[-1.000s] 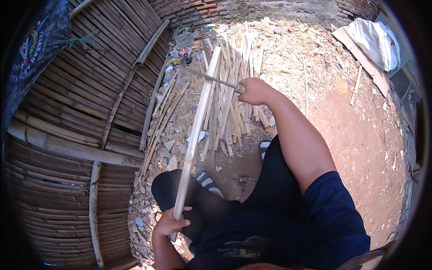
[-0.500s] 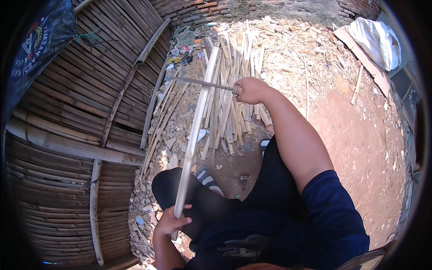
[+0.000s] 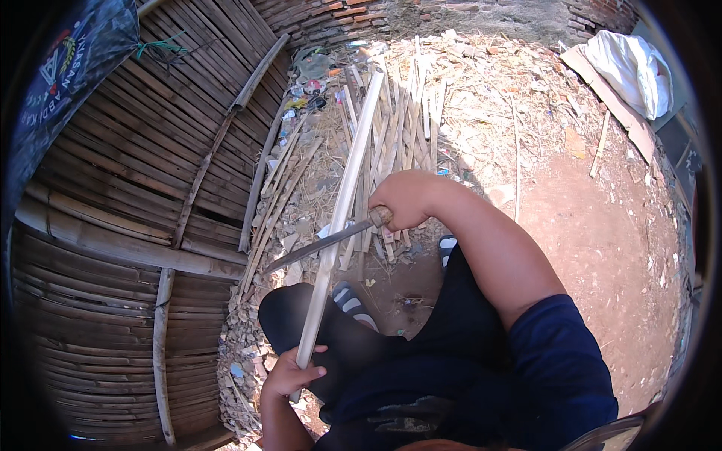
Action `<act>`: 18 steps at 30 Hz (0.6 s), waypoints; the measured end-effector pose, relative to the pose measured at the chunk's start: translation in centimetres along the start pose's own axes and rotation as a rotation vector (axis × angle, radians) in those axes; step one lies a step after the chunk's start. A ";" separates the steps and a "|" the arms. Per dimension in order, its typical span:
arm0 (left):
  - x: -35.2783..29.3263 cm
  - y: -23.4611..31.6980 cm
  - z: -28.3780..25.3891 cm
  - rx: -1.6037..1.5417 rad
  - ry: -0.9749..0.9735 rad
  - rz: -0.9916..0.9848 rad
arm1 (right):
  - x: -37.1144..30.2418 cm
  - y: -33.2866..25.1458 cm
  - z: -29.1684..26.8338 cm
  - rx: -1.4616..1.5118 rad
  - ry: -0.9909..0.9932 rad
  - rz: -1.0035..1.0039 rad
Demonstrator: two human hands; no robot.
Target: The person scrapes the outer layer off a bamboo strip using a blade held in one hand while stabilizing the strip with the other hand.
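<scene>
A long pale bamboo strip [image 3: 348,188] slants up and away from my lap, its near part lying over my left thigh. Near its lower end my left hand [image 3: 293,371] is closed around it, thumb on top. My right hand [image 3: 404,200] grips the wooden handle of a long-bladed knife [image 3: 322,246]. The blade crosses the strip about midway, pointing left and toward me, and appears to touch it. Part of the handle is hidden inside my right fist.
Beyond my feet lies a pile of split bamboo strips [image 3: 406,128] on rubble-strewn ground. A slatted bamboo wall [image 3: 128,173] rises close on the left. A brick wall [image 3: 451,16] stands at the back, and a white sack [image 3: 628,71] rests at the far right.
My right hand has drawn the knife toward me along the strip, from its far part to its middle. The strip's far end has swung slightly right. My left hand keeps its hold.
</scene>
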State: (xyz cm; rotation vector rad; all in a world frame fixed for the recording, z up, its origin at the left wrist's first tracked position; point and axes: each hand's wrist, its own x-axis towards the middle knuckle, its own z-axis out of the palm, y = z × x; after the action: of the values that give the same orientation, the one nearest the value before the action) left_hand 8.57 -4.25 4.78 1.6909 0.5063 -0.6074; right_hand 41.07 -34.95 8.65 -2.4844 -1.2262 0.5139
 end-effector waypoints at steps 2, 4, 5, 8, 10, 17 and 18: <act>0.3 -0.1 -0.1 0.012 -0.004 0.002 | 0.4 4.1 -0.4 0.120 0.111 0.138; 0.3 0.1 -0.1 0.006 -0.002 -0.015 | 1.0 7.8 -0.5 0.168 0.245 0.322; 0.6 0.4 -0.1 0.008 -0.013 -0.020 | 0.9 9.9 -0.1 0.144 0.329 0.407; 0.4 0.3 -0.3 -0.016 -0.023 -0.036 | 0.3 8.5 -1.3 0.153 0.309 0.392; 0.4 -0.1 -0.3 -0.053 -0.015 -0.012 | -0.4 6.3 -0.8 0.134 0.290 0.271; 0.4 -0.7 0.0 -0.030 -0.008 0.018 | -0.4 -2.1 1.0 -0.054 -0.065 -0.109; 0.2 -0.8 0.0 -0.001 0.013 0.019 | -0.6 -1.7 0.9 -0.004 -0.024 -0.150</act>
State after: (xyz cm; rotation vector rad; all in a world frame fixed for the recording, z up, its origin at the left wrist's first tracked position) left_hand 8.20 -4.12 4.08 1.6977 0.4992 -0.5827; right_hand 39.19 -34.30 8.71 -2.3728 -1.4101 0.5030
